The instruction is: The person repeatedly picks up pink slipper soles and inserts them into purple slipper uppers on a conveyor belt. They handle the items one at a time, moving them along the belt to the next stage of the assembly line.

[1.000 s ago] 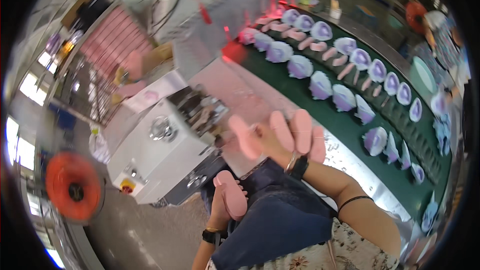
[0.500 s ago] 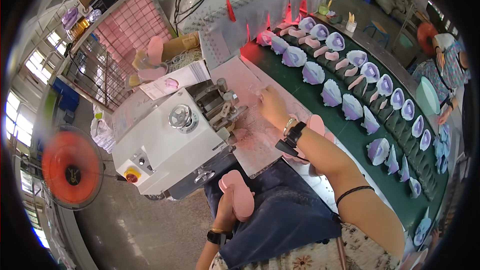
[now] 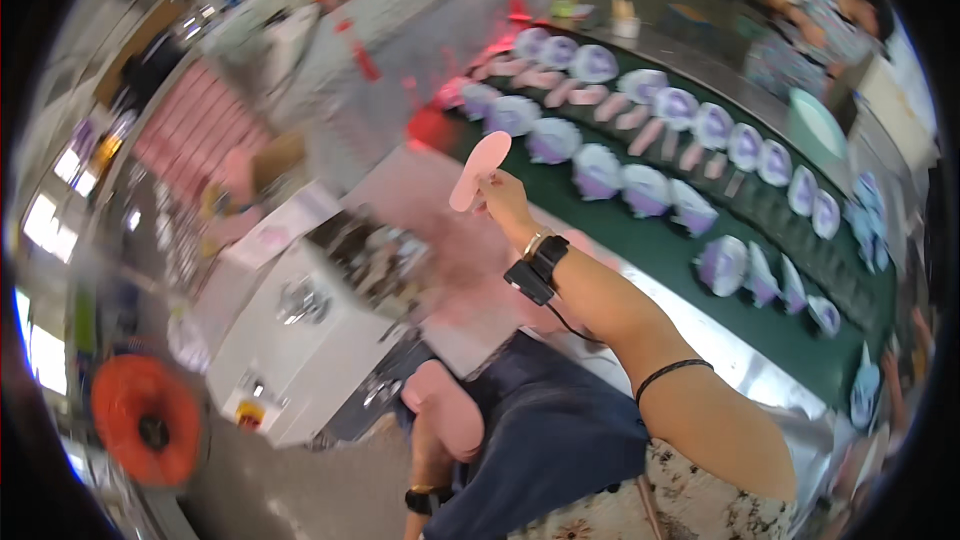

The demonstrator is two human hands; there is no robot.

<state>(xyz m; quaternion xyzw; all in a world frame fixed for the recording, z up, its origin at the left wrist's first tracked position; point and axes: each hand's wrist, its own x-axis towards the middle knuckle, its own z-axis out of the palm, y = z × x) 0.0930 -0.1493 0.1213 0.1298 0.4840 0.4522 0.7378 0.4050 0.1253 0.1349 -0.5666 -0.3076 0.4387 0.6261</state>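
My right hand (image 3: 508, 205) is closed on the lower part of a flat pink shoe sole (image 3: 484, 162), held up near the green conveyor belt's edge. Low in front of my lap, my left hand (image 3: 428, 432) grips pink soles (image 3: 455, 410); their number cannot be made out now. Left of my hands stands a white machine (image 3: 275, 365) with a knob and metal rollers (image 3: 375, 260). Beside its rollers lies a pink-dusted board (image 3: 460, 285). A few pink pieces on the table are partly hidden behind my right forearm.
The green conveyor belt (image 3: 620, 225) carries rows of white-and-purple shoe uppers (image 3: 645, 190), pink soles and dark shoe forms. An orange fan (image 3: 150, 425) stands at the left. Across the belt are another person (image 3: 815, 30) and a pale green basin (image 3: 815, 125).
My right hand has risen from beside the machine's rollers and now shows a pink sole in its fingers. My left hand still holds its soles. The whole view has shifted and blurred.
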